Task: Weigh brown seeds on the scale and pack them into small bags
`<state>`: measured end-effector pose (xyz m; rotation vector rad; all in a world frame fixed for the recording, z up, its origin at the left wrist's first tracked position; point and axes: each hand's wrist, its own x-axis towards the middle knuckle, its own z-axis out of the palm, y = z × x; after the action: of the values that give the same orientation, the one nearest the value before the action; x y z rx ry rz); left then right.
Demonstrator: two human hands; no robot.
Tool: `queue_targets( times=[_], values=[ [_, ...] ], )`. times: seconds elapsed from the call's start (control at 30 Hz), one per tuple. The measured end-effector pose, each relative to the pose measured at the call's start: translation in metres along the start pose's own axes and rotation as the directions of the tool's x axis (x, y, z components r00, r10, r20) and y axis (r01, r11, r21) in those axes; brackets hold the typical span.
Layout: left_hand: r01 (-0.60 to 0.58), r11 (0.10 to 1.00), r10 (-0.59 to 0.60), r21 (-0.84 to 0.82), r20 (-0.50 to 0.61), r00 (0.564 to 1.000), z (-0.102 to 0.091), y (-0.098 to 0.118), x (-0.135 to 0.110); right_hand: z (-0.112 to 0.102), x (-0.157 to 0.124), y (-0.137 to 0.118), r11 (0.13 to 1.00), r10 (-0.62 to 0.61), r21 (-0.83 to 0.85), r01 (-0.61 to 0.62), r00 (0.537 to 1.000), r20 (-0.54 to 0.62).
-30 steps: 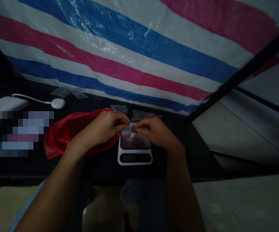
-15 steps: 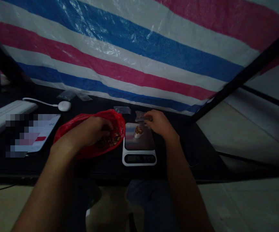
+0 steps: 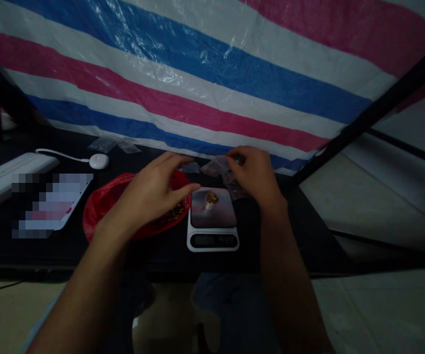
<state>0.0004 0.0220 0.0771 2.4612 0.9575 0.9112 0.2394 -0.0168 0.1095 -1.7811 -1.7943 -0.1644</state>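
Observation:
Between thumb and fingers my right hand (image 3: 252, 169) pinches a small clear plastic bag (image 3: 215, 165), lifted behind the scale. Another small bag (image 3: 233, 183) with dark contents lies beneath that hand. My left hand (image 3: 155, 189) is spread, thumb and fingers apart, over a red plastic bag (image 3: 105, 199) holding small brown-gold pieces (image 3: 175, 212). On the plate of the white digital scale (image 3: 212, 242) stands a little round cup (image 3: 211, 199) filled with similar pieces. A flat clear bag (image 3: 190, 167) lies near my left fingertips.
At the left are a white power strip-like block (image 3: 16, 174), a white round puck with a cable (image 3: 99, 161) and a partly blurred phone or tablet (image 3: 67, 206). More clear bags (image 3: 103, 144) lie at the back. A striped tarp (image 3: 197, 88) rises behind the black table.
My left hand has come up out of the red bag and moved right, its fingers spreading. My right hand has raised a small clear bag slightly off the table.

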Motion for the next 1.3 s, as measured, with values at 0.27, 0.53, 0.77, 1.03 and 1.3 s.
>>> queue_targets(
  times=[0.27,0.53,0.77,1.03,1.3],
  values=[
    [-0.106,0.992,0.084,-0.07,-0.264,0.961,0.029,0.017,0.004,0.005,-0.022,-0.052,0.852,0.087,0.511,-0.115,0.993,0.079],
    [0.005,0.99,0.003,-0.141,0.062,0.998,0.012,-0.007,-0.008,0.002,-0.039,-0.006,0.865,0.015,0.483,-0.139,0.968,0.251],
    [0.088,0.995,-0.065,-0.055,0.337,0.939,0.02,-0.015,-0.014,0.026,-0.055,0.026,0.927,-0.005,0.325,-0.187,0.86,0.511],
    [0.073,0.992,-0.034,-0.106,0.332,0.943,0.042,-0.02,-0.012,0.026,-0.05,0.013,0.899,-0.083,0.422,-0.117,0.901,0.427],
    [0.093,0.984,-0.042,-0.152,0.311,0.949,0.04,-0.017,-0.013,0.025,-0.044,-0.013,0.964,-0.153,0.259,0.051,0.908,0.39]
  ],
)
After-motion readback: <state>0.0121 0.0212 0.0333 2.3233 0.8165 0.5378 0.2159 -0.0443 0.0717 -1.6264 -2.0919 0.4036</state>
